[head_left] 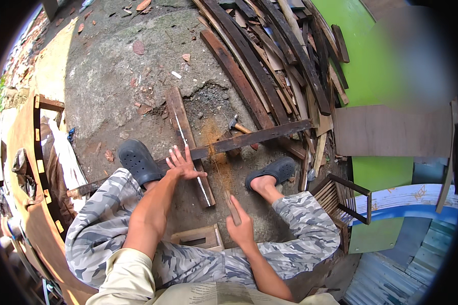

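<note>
Your left hand [184, 163] is pressing open-fingered on the long plank [239, 142], which is lying on the ground across a short board [189, 143], its long axis running near-left to far-right. Your right hand [240, 226] is gripping a saw handle [232, 207]. Keep pinning the plank firmly, fingers clear of the sawdust [216, 152] line.

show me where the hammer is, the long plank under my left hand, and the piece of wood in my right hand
hammer [233, 122]: head view, on its metal head.
long plank [262, 136]: head view, bare stretch right of the hammer.
piece of wood [232, 207]: head view, part above the right hand.
</note>
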A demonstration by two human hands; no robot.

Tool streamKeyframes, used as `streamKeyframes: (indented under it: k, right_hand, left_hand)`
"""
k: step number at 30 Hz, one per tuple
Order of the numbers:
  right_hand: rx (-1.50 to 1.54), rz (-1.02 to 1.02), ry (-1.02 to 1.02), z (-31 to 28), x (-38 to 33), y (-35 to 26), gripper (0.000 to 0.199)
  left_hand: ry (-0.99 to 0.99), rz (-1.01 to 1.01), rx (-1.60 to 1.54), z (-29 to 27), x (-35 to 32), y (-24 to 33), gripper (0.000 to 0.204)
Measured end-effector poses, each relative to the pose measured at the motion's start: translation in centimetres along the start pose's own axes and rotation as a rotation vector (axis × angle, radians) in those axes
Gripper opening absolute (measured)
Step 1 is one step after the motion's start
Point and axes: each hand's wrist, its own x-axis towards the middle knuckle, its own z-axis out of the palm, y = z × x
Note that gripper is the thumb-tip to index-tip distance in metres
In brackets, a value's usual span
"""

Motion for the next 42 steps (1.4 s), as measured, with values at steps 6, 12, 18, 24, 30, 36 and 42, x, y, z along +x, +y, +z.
streamKeyframes:
  k: [6,12,18,24,30,36,42]
  right_hand:
    - [0.032,-0.015,0.059,7.0,13.3,2.4,0.062]
    - [0.023,0.153,-0.071,-2.1,-3.3,-2.5,0.062]
    - [0.01,0.055,-0.033,-0.4,-1.9,0.0,0.061]
    - [0.05,0.018,0.063,7.0,14.4,1.9,0.062]
    - [0.052,0.094,0.008,0.9,0.3,-2.7,0.061]
    - [0.026,0.099,-0.039,-1.5,-3.9,-2.0,0.063]
    - [0.044,-0.009,0.074,6.6,14.0,2.4,0.06]
  left_hand:
    - [0.019,0.032,0.027,-0.2,0.3,0.4,0.156]
    - [0.035,0.017,-0.016,0.0,1.2,0.0,0.157]
    - [0.041,0.015,-0.009,0.1,1.0,-0.7,0.16]
    - [0.052,0.047,0.082,-0.4,0.9,0.7,0.166]
    - [0.039,-0.018,0.07,-0.4,0.5,0.0,0.166]
    - [0.017,-0.011,0.067,-1.0,0.2,0.5,0.164]
    - [0.026,0.022,0.09,-1.0,0.0,1.5,0.165]
